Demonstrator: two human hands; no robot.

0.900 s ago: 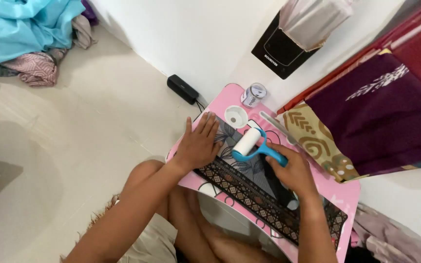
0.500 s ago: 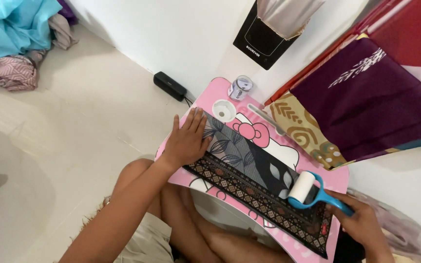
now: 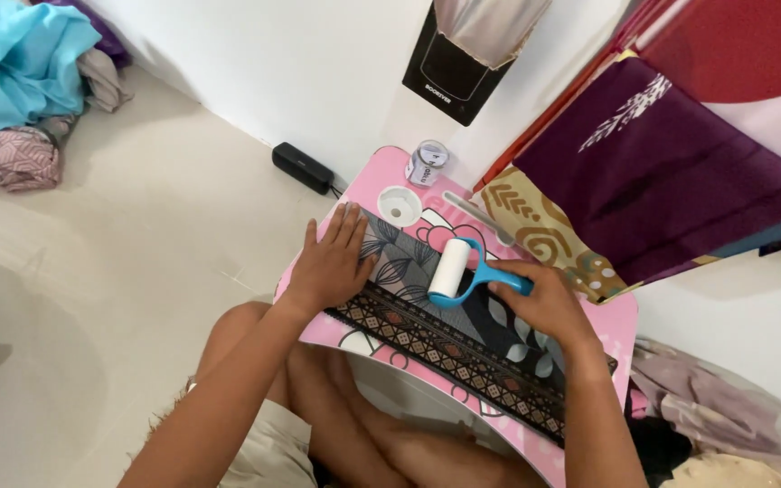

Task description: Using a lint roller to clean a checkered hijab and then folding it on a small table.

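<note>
Head view, looking down. Pale tiled floor (image 3: 119,271); far left, a heap of clothes (image 3: 20,81), turquoise over pink. White wall (image 3: 300,63) runs up the middle, a black box (image 3: 303,168) on the floor at its foot. A black holder (image 3: 449,63) leans on the wall. Right side: stacked fabrics (image 3: 671,172), purple and red, a tan patterned piece beneath. More crumpled cloth at lower right.

Pink lap table (image 3: 630,330) stands over the person's folded legs, set at a slant. At its far end a white cup recess (image 3: 399,205) and, just beyond, a small jar (image 3: 428,163).

Cloth strip (image 3: 463,348) lies flat along the table: grey with leaf print, dark band with a geometric border along the near edge. It reaches from the left end to the lower right edge.

Left hand (image 3: 329,262): flat, fingers spread, palm pressing the left end of the cloth near the recess. Holds nothing.

Lint roller (image 3: 449,268): white drum, blue frame and handle, drum resting on the cloth just right of the left hand, about the left third of the strip.

Right hand (image 3: 549,303): fist closed around the blue handle, knuckles up, over the middle of the cloth.
</note>
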